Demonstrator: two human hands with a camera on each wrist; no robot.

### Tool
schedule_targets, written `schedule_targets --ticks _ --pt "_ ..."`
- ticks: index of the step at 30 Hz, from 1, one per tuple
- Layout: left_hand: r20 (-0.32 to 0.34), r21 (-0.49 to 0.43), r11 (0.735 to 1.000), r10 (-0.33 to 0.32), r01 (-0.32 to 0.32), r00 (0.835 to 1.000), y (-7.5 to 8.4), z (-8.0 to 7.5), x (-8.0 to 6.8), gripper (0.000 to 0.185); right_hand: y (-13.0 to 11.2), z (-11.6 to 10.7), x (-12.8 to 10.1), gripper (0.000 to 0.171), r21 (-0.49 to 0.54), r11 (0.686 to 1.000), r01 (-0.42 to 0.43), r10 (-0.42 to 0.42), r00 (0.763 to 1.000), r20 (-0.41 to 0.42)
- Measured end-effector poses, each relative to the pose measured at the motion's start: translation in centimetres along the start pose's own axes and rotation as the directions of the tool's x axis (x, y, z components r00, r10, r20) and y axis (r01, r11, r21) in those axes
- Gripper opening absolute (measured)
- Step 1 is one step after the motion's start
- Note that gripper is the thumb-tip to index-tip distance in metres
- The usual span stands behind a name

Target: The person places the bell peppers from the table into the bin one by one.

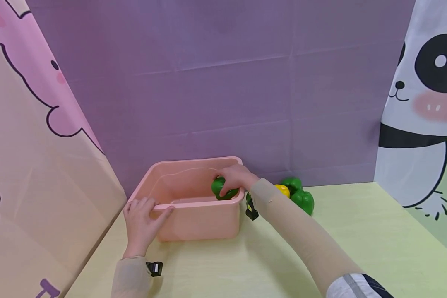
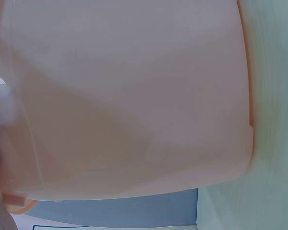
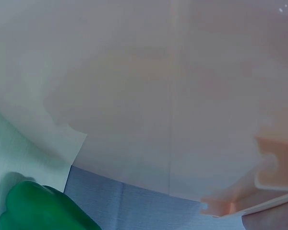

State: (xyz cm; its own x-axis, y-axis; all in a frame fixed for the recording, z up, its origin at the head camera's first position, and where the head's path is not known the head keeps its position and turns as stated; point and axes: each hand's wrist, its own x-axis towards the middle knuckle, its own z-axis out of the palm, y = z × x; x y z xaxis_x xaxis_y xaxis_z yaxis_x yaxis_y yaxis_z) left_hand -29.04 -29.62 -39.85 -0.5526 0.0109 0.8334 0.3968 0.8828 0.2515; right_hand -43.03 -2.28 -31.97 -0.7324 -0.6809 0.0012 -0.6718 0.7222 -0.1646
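Observation:
A pink plastic tub (image 1: pixel 193 225) stands on the pale yellow table near the purple back wall. My right hand (image 1: pixel 235 177) reaches over the tub's right rim and grips a green bell pepper (image 1: pixel 221 189) inside it. My left hand (image 1: pixel 143 219) rests on the tub's front left rim, fingers laid over the edge. The left wrist view is filled by the tub's pink wall (image 2: pixel 125 105). The right wrist view shows the tub's wall (image 3: pixel 173 96) close up and a green pepper (image 3: pixel 38 208) at the lower left.
Right of the tub lie two green peppers (image 1: pixel 303 200) and a yellow one (image 1: pixel 282 190) against the wall. Printed cartoon panels stand at the left and right sides. The table (image 1: pixel 357 240) stretches toward me.

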Motion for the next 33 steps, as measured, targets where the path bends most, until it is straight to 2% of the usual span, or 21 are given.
schedule_targets --ticks 17,22,28,33 --pt "0.013 -0.004 1.000 -0.008 0.008 1.000 0.28 -0.11 0.25 0.035 0.04 -0.14 0.00 0.045 -0.021 1.000 -0.015 0.014 1.000 -0.024" --pt "0.014 -0.001 1.000 -0.007 0.007 1.000 0.13 0.04 0.09 0.036 -0.04 -0.10 -0.17 0.042 -0.004 1.000 -0.028 0.028 1.000 -0.013" --pt "0.012 0.001 1.000 -0.007 0.007 1.000 0.08 0.12 0.11 0.036 0.10 0.01 0.00 0.037 -0.014 0.999 -0.041 0.041 0.999 -0.029" --pt "0.015 0.001 1.000 -0.008 0.008 1.000 0.05 0.14 0.08 0.036 0.13 0.22 0.11 0.036 0.018 0.998 -0.060 0.061 0.997 -0.044"
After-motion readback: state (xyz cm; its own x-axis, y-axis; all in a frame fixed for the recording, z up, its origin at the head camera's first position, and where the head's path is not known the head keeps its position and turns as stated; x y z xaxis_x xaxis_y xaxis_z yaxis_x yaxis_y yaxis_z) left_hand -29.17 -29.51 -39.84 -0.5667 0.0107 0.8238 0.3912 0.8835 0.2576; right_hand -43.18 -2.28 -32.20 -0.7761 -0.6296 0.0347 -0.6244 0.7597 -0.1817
